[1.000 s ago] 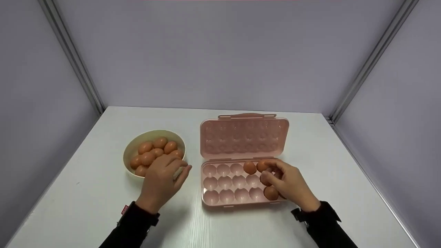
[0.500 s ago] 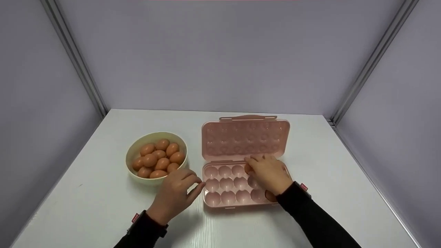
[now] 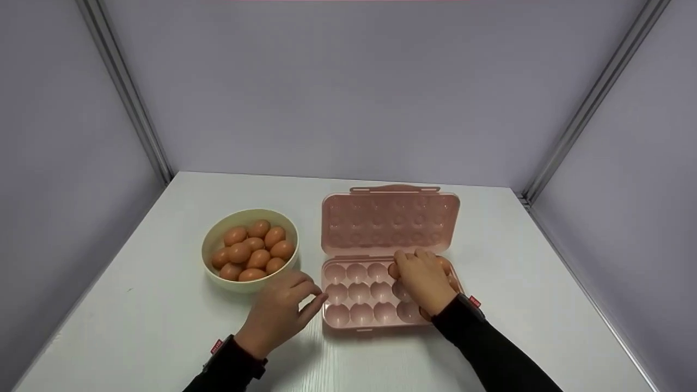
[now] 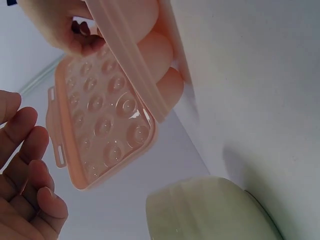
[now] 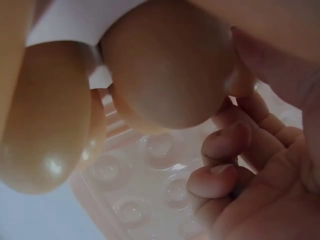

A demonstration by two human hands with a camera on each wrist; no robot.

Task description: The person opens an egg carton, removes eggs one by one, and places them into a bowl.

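Observation:
My right hand is over the right part of a pink egg carton, fingers and thumb around a brown egg in the back row. More brown eggs sit in the cups under and right of that hand, partly hidden by it; in the right wrist view a large egg fills the foreground. The carton's lid stands raised behind, its dimpled inside facing me. Beside the carton's left edge hovers my left hand, holding nothing; its fingers are loosely bent in the left wrist view.
Left of the carton, a pale green bowl holds several brown eggs. Both stand on a white table with grey walls at the back and sides. The carton's left cups hold no eggs.
My right hand has moved left along the back row, from the egg it held farther right to the one beside it. My left hand has drawn from the bowl toward the carton.

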